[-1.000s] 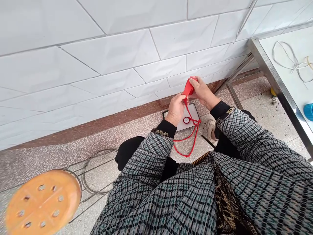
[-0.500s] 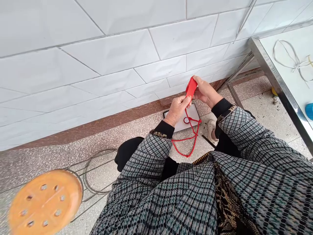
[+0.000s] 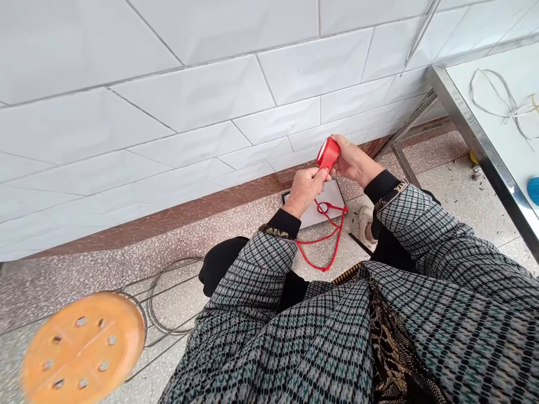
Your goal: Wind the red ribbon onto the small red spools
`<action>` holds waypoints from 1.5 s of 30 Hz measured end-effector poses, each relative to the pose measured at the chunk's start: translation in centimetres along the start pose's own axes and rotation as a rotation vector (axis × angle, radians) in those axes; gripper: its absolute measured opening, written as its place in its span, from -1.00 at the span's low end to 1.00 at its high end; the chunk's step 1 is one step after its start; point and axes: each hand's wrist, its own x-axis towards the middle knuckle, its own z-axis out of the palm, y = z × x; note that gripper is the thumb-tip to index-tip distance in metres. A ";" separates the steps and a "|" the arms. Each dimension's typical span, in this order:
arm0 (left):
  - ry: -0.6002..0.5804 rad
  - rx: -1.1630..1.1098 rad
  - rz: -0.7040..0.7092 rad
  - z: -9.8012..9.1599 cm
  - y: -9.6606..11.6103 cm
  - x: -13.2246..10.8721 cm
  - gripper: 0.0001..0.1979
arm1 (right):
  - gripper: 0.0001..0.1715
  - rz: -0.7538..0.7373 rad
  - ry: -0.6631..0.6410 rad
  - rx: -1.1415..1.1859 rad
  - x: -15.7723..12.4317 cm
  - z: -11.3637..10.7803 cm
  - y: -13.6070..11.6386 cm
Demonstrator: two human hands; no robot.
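Note:
A roll of red tape (image 3: pixel 330 150) is held up in front of the wall, its pale inner ring facing left. My right hand (image 3: pixel 348 160) grips the roll from the right side. With thumb and fingers pressed together, my left hand (image 3: pixel 306 188) pinches the red strip at the roll's lower end. Below the hands, a red cord (image 3: pixel 334 247) forms loops with knots. Its upper end runs up to my left hand, where the fingers hide it. Behind the cord, a white flat panel with a dark edge (image 3: pixel 311 216) lies on the floor.
A round orange stool seat (image 3: pixel 84 348) with metal legs stands at lower left. On the right is a metal-framed table (image 3: pixel 484 134) bearing a pale cable (image 3: pixel 501 95) and a blue object (image 3: pixel 533 191). A tiled wall (image 3: pixel 210 95) rises ahead. A dark stick (image 3: pixel 360 244) lies near my shoe.
The tape roll has turned from edge-on, so its inner ring now shows. My left hand has shifted slightly down and left, and the upper cord hangs less visibly.

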 end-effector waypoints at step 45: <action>0.199 -0.125 -0.033 0.0 1.1 -0.6 -0.35 | -0.47 0.088 -0.174 -0.096 -0.7 -0.4 -0.2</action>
